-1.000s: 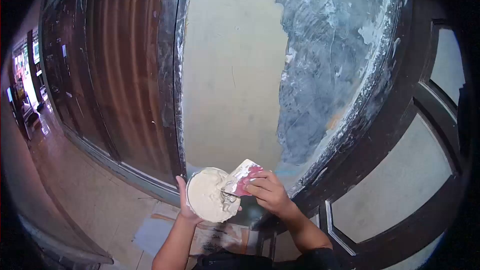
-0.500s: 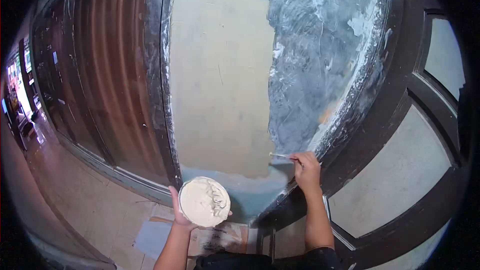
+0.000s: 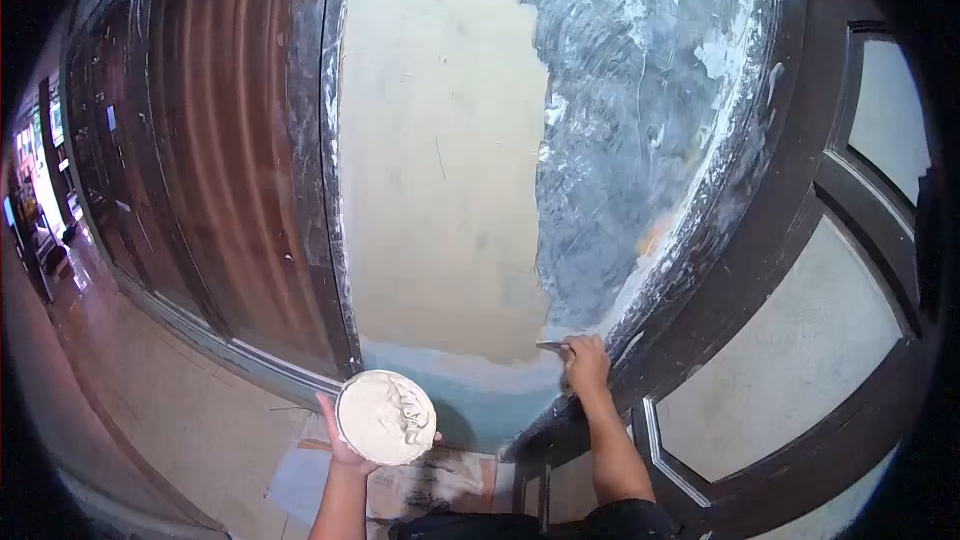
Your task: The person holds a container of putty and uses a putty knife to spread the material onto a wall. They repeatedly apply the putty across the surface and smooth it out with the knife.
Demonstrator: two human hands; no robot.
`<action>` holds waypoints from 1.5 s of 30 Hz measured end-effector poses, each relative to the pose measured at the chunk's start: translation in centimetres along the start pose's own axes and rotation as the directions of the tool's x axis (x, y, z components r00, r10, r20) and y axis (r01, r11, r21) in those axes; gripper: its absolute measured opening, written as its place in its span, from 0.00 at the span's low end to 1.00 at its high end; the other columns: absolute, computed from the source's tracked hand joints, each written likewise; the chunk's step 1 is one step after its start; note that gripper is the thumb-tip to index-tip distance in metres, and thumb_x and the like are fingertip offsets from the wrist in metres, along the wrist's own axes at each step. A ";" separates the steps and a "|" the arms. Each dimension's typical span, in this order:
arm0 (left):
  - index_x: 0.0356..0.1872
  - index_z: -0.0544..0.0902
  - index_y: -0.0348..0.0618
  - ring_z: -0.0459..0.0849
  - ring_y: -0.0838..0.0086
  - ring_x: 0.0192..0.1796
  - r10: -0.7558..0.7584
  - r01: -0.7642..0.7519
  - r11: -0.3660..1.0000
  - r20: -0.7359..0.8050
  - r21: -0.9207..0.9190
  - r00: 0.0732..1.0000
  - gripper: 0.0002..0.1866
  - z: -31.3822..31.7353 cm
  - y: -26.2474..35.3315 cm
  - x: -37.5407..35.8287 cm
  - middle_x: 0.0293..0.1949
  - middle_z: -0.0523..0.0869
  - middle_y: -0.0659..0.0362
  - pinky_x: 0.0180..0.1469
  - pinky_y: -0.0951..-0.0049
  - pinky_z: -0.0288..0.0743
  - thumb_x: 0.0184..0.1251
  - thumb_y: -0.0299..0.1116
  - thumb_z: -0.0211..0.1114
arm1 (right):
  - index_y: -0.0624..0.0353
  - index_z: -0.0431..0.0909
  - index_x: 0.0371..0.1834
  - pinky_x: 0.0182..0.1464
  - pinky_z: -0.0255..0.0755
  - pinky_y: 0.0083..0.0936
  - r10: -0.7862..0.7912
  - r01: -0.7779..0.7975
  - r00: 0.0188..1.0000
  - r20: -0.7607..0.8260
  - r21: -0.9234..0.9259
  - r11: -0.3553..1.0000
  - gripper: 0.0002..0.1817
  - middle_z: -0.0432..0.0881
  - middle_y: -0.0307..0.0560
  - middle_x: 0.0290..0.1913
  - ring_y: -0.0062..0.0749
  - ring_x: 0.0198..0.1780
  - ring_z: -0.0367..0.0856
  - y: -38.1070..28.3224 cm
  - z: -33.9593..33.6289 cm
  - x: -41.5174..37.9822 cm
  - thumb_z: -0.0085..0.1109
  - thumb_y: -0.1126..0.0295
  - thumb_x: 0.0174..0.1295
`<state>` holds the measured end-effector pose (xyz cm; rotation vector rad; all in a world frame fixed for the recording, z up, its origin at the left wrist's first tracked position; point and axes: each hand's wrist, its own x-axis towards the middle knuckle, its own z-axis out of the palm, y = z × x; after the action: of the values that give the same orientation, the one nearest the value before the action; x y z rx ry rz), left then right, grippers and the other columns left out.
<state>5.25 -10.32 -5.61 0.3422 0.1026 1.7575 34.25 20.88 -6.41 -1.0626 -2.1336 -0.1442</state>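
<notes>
Lying level, blade leftward: putty knife (image 3: 553,345).

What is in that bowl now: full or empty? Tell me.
Full. The bowl in the left hand shows a heaped mass of pale putty across its whole opening.

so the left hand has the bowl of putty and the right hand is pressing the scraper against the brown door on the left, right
Not quite. The head view shows the right hand pressing the scraper against the wall panel, at the edge of its blue-grey patch, not the brown door. The left hand does hold the bowl of putty.
</notes>
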 end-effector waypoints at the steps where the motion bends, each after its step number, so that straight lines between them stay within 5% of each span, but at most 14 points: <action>1: 0.79 0.67 0.45 0.78 0.33 0.67 0.009 -0.008 0.999 -0.013 0.035 1.000 0.64 -0.2 0.1 -0.1 0.72 0.75 0.41 0.64 0.15 0.70 0.58 0.92 0.32 | 0.52 0.88 0.40 0.49 0.79 0.44 0.001 -0.001 1.000 0.005 0.000 1.000 0.05 0.90 0.45 0.43 0.49 0.48 0.83 0.2 0.6 -0.1 0.68 0.69 0.63; 9: 0.79 0.66 0.44 0.78 0.33 0.67 -0.009 0.009 0.999 -0.005 0.051 1.000 0.65 -0.5 0.3 0.0 0.73 0.74 0.41 0.63 0.14 0.69 0.58 0.92 0.31 | 0.51 0.88 0.40 0.48 0.77 0.46 -0.005 0.004 0.985 -0.170 -0.007 1.000 0.06 0.87 0.43 0.39 0.49 0.48 0.81 -1.2 0.0 -0.1 0.69 0.72 0.60; 13: 0.79 0.65 0.45 0.77 0.32 0.68 -0.018 0.017 0.988 0.005 0.150 1.000 0.64 -0.5 0.3 0.1 0.73 0.74 0.42 0.64 0.12 0.67 0.58 0.92 0.32 | 0.54 0.88 0.41 0.48 0.77 0.47 0.011 -0.011 1.000 0.009 -0.011 1.000 0.06 0.88 0.44 0.41 0.51 0.48 0.82 -0.2 2.0 -1.3 0.69 0.72 0.61; 17: 0.79 0.66 0.46 0.77 0.33 0.68 -0.019 0.024 0.993 -0.040 0.114 0.999 0.64 -0.3 0.3 0.2 0.73 0.74 0.42 0.63 0.13 0.68 0.58 0.92 0.33 | 0.54 0.88 0.41 0.48 0.76 0.47 0.018 -0.026 0.984 -0.179 -0.043 0.999 0.06 0.89 0.45 0.43 0.53 0.48 0.82 -1.2 0.1 2.4 0.70 0.72 0.61; 23: 0.79 0.67 0.48 0.75 0.32 0.70 -0.019 0.017 0.991 0.007 0.136 1.000 0.64 -1.5 0.4 -0.1 0.75 0.72 0.42 0.63 0.09 0.64 0.57 0.92 0.35 | 0.56 0.87 0.41 0.51 0.75 0.45 0.056 -0.056 0.998 -0.011 0.034 0.998 0.05 0.88 0.47 0.42 0.54 0.48 0.80 -0.8 2.5 -2.4 0.67 0.74 0.63; 29: 0.80 0.66 0.50 0.75 0.32 0.71 -0.016 0.020 0.991 -0.035 0.131 0.999 0.63 -1.0 0.4 -0.3 0.75 0.72 0.42 0.65 0.10 0.63 0.57 0.92 0.35 | 0.59 0.86 0.42 0.51 0.75 0.46 0.042 -0.023 0.974 -0.221 0.090 0.996 0.10 0.88 0.49 0.42 0.53 0.49 0.80 -1.8 -0.8 1.9 0.67 0.80 0.57; 34: 0.80 0.67 0.50 0.75 0.32 0.71 -0.018 0.014 0.984 0.020 0.176 1.000 0.63 -1.8 0.6 -0.5 0.76 0.72 0.43 0.64 0.09 0.64 0.57 0.92 0.35 | 0.57 0.88 0.40 0.52 0.75 0.45 -0.017 0.033 0.992 -0.126 0.132 0.991 0.05 0.88 0.51 0.40 0.55 0.46 0.82 -0.2 3.3 -2.7 0.67 0.73 0.62; 37: 0.79 0.67 0.50 0.74 0.33 0.71 -0.021 0.023 0.989 -0.012 0.148 1.000 0.63 -1.4 0.8 -0.6 0.76 0.72 0.43 0.64 0.09 0.64 0.57 0.92 0.35 | 0.54 0.87 0.43 0.50 0.75 0.48 0.081 -0.074 0.983 -0.166 0.047 0.996 0.12 0.88 0.47 0.42 0.54 0.48 0.80 0.0 3.3 -0.1 0.66 0.80 0.58; 41: 0.79 0.65 0.44 0.78 0.31 0.67 -0.016 0.015 0.997 0.009 0.075 1.000 0.64 -0.8 0.7 -0.7 0.72 0.74 0.39 0.63 0.15 0.70 0.59 0.91 0.32 | 0.57 0.87 0.43 0.50 0.75 0.47 0.003 0.015 0.962 -0.273 0.065 0.998 0.11 0.88 0.47 0.42 0.53 0.47 0.80 -2.4 -0.6 0.5 0.68 0.80 0.57; 45: 0.79 0.65 0.44 0.78 0.31 0.67 -0.015 0.018 0.994 -0.029 0.104 0.999 0.65 -0.3 0.9 -0.8 0.73 0.74 0.40 0.63 0.14 0.69 0.58 0.92 0.33 | 0.56 0.87 0.41 0.51 0.75 0.46 0.035 -0.032 0.999 -0.042 0.070 0.997 0.09 0.88 0.47 0.42 0.53 0.47 0.80 -0.7 3.5 -3.6 0.68 0.78 0.58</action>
<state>4.46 -11.24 -5.83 0.3918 0.2176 1.7443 33.17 19.44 -11.16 -1.0451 -2.0666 -0.0759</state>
